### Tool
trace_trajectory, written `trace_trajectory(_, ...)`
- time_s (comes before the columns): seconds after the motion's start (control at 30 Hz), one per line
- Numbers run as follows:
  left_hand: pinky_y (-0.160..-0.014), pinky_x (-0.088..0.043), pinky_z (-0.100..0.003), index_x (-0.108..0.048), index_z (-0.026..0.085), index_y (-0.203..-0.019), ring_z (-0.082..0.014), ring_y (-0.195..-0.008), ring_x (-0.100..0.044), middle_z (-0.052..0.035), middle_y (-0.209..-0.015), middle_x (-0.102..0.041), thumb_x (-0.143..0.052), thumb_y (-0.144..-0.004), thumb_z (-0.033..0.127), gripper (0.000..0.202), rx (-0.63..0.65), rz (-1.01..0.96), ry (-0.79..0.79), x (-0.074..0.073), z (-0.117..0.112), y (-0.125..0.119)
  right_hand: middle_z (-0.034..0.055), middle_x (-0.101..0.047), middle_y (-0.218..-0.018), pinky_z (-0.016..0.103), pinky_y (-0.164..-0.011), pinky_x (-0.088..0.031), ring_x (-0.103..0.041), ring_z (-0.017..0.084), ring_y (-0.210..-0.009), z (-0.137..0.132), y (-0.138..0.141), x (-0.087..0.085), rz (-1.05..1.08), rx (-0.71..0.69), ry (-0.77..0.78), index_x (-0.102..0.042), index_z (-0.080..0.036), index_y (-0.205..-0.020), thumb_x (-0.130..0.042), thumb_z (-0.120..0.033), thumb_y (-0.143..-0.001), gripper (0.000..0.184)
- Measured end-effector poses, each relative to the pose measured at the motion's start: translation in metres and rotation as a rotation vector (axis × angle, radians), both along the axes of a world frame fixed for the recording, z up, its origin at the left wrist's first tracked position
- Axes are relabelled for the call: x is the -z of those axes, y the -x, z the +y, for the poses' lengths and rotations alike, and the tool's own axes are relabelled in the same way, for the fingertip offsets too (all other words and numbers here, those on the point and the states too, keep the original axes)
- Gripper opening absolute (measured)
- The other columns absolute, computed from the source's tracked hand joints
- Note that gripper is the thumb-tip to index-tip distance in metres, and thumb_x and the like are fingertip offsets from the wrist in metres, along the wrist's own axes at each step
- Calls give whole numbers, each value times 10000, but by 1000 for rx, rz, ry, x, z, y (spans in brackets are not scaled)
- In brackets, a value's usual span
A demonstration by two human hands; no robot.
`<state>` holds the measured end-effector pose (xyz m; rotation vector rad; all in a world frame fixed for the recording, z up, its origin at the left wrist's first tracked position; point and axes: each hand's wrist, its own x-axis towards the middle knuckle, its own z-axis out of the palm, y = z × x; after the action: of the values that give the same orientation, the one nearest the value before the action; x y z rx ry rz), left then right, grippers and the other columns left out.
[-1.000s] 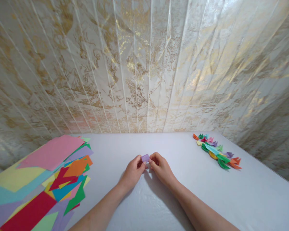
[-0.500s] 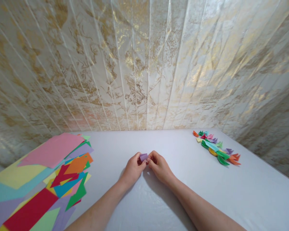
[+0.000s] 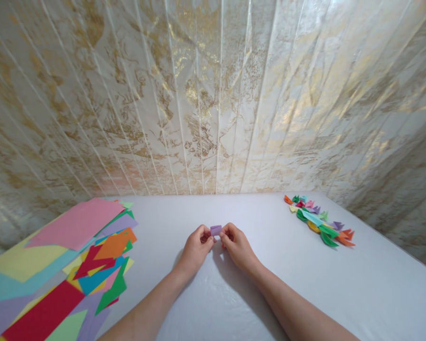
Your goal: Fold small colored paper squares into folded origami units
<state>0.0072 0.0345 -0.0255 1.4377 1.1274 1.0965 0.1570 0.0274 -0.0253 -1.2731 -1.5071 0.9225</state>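
A small folded piece of purple paper (image 3: 216,229) is held just above the white table (image 3: 234,303) near its middle. My left hand (image 3: 196,250) pinches its left end with fingers curled. My right hand (image 3: 236,246) pinches its right end the same way. Both forearms reach in from the bottom edge and the two hands almost touch.
A spread of coloured paper sheets and cut scraps (image 3: 60,265) covers the table's left side. A row of small folded paper pieces in several colours (image 3: 317,220) lies at the far right. A gold-patterned wall (image 3: 213,94) rises behind the table.
The purple piece has been turned and pressed between the fingertips, now showing as a small flat rectangle. Both hands stay in the same spot.
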Motion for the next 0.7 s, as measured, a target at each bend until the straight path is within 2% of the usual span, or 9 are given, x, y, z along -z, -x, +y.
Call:
trace_trajectory(0.3,-594,-451,-248,-477,202,-745,-126,-614,-557,-2,-719,-642,-538,-757,308,122,34,-7,21,3,0,2,-47,-512,-587,259,-563,-376,-491,130,-550,1,0,2,13,-3,19,-486,-206,-746,-490,-318,-854,155)
trace_trajectory(0.7,-594,-442,-242,-473,202,-712,-125,-600,-534,48,-639,-534,-575,-777,333,178,53,16,-27,4,0,2,-41,-541,-641,241,-565,-349,-490,129,-600,-4,4,-3,-62,-44,14,-501,-201,-738,-511,-227,-795,63)
